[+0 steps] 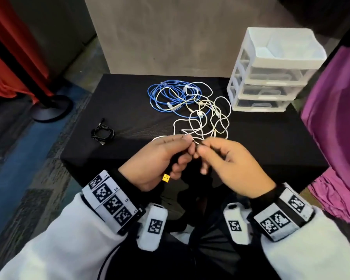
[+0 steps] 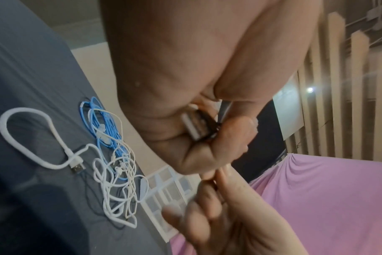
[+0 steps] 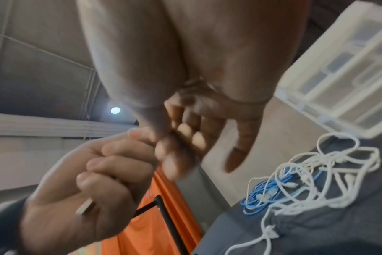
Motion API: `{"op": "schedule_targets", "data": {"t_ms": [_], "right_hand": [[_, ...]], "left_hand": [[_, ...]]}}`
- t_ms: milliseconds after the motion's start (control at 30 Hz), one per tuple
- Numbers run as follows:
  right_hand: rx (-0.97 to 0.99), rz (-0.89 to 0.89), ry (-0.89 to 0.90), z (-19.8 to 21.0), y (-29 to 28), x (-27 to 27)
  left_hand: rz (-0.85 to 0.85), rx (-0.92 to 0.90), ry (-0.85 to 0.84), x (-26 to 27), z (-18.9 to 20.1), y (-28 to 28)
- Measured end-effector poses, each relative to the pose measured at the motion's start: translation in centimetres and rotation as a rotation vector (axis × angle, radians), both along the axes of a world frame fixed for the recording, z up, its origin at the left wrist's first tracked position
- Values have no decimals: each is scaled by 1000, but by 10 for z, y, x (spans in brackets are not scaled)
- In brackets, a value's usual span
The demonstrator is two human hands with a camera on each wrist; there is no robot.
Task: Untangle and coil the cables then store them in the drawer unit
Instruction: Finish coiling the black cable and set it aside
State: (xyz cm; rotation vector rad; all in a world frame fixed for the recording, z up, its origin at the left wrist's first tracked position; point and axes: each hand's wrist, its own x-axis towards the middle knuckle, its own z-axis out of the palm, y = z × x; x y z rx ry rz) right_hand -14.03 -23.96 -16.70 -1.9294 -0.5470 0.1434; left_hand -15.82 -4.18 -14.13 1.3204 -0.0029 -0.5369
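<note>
Both hands are held together above the front edge of the black table (image 1: 271,150). My left hand (image 1: 190,145) grips a thin black cable (image 1: 196,142); its metal plug (image 2: 193,126) lies against the curled fingers, and a yellow tag (image 1: 165,177) hangs below the palm. My right hand (image 1: 202,148) pinches the same cable right beside the left fingertips. Further back lies a tangle of white cables (image 1: 208,116) over a blue cable (image 1: 166,96). The clear three-drawer unit (image 1: 271,71) stands at the back right, its drawers pushed in.
A small coiled black cable (image 1: 102,132) lies on the table's left side. One thicker white cable with a USB plug (image 2: 33,138) lies near the front. Purple cloth (image 1: 335,128) hangs at the right; a stand base (image 1: 51,110) sits on the floor to the left.
</note>
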Motion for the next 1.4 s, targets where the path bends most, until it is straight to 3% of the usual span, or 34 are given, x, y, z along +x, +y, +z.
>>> {"op": "schedule_targets", "data": {"t_ms": [100,167,267,367,467,567,733,933,1067,1233,1333,1400], "right_hand": [[57,-203,27,-4,1,5],[44,-237,52,-11,-3,8],[-39,-191,30,-21,1,2],[-207,-22,-69,-28,10,-19],[-346,216,-27,-18,11,-34],[-261,206,-84,7,1,-29],[35,-37,-38,26,-16,3],[463,98,328,19,-11,-2],[485,87,402,12,-7,-5],[531,-19,453,10,-3,-2],[453,-25,391,7,-2,-1],[388,-25,334,5,0,-2]], "left_hand": [[7,-54,40,-1,2,11],[21,-178,92,-5,4,15],[125,-389,130,-9,7,14],[248,-485,-13,-4,5,11],[390,-173,-209,1,-3,9],[282,130,-374,-3,-12,7],[4,104,-231,-14,-10,5],[-33,-84,-104,-21,-11,-4],[3,-120,-75,-24,-13,-9],[143,40,-111,-19,-22,-10],[238,289,-322,-14,-38,-7],[206,490,-486,-11,-45,-2]]}}
